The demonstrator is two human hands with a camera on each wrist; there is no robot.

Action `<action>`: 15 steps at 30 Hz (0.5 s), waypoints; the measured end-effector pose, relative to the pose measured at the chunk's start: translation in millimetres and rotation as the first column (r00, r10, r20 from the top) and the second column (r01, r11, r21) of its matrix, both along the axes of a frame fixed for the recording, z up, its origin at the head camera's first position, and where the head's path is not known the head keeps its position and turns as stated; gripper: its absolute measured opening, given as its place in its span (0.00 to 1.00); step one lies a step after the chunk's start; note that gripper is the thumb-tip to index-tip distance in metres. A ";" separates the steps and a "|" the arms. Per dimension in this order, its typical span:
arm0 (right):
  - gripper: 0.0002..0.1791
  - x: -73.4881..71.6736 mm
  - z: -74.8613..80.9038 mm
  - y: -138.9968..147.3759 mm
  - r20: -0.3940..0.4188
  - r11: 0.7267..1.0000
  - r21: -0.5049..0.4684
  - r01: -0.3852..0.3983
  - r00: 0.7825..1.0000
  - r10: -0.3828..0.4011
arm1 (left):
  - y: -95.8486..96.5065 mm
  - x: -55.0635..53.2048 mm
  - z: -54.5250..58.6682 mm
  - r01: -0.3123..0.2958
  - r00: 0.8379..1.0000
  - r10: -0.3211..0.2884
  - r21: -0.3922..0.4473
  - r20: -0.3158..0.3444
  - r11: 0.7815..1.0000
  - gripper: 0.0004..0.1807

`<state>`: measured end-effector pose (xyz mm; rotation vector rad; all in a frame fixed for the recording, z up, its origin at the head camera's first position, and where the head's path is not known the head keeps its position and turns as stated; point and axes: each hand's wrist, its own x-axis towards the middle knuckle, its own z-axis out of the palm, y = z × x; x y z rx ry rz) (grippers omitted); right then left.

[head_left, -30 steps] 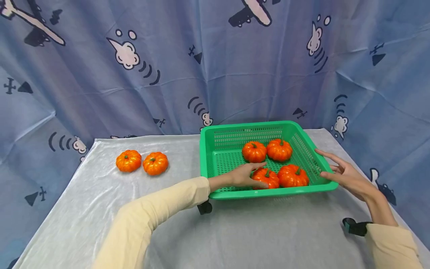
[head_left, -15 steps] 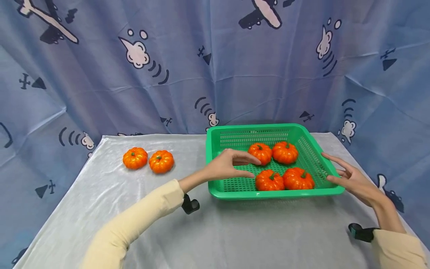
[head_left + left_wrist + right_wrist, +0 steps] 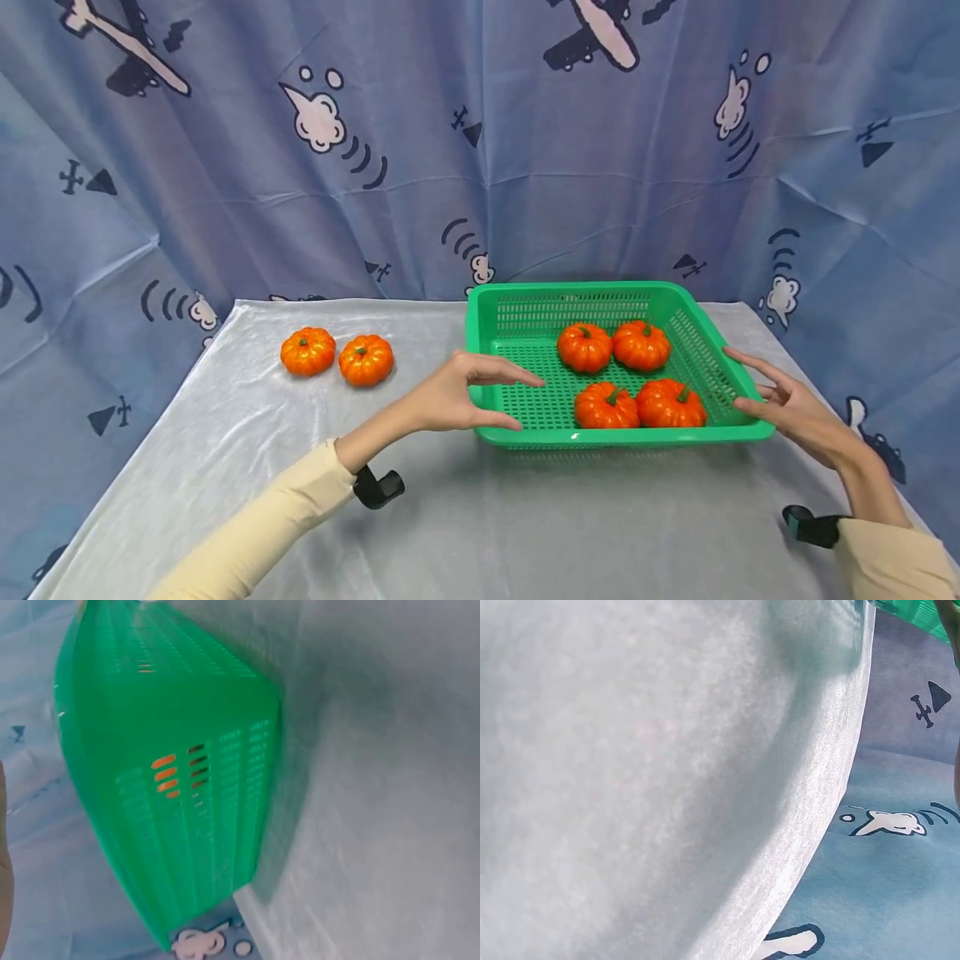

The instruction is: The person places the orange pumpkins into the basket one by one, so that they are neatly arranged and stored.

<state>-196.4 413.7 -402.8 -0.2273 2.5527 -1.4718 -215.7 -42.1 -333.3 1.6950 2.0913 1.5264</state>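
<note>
A green plastic basket with slotted walls stands at the right side of the table, several small orange pumpkins inside it. Two lie at its back, including the back-left pumpkin, and two by the front wall, including the front-right pumpkin. My left hand, thumb and fingers spread apart and holding nothing, hovers at the basket's front-left corner. At the right rim, my right hand touches the basket with extended index finger and thumb. The left wrist view shows the basket's slotted outer wall close up.
Two more pumpkins, the left one and the right one, sit on the silvery cloth-covered table left of the basket. A blue patterned curtain hangs behind the table and along its sides.
My left hand has drawn back leftward from over the front-left pumpkin in the basket, leaving it there. The right hand stays at the rim. The head view has shifted slightly.
</note>
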 end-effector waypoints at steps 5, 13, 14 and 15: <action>0.35 -1.4 0.0 -1.3 -0.009 1.000 0.026 -0.001 1.000 0.001 | -25.8 12.0 3.9 -0.074 0.996 0.073 -0.004 -0.045 0.997 0.23; 0.35 -1.6 -0.6 -1.0 -0.019 1.000 0.025 -0.005 1.000 0.006 | -84.5 20.5 -4.6 -0.254 0.966 0.256 -0.062 0.045 0.965 0.24; 0.35 -1.9 -0.6 -0.7 -0.022 1.000 0.027 -0.007 1.000 0.007 | -93.0 20.4 -6.9 -0.278 0.958 0.282 -0.065 0.059 0.958 0.24; 0.35 -2.3 -0.6 -0.5 -0.025 1.000 0.030 -0.009 1.000 0.010 | -101.6 20.4 -9.4 -0.303 0.949 0.307 -0.066 0.075 0.951 0.24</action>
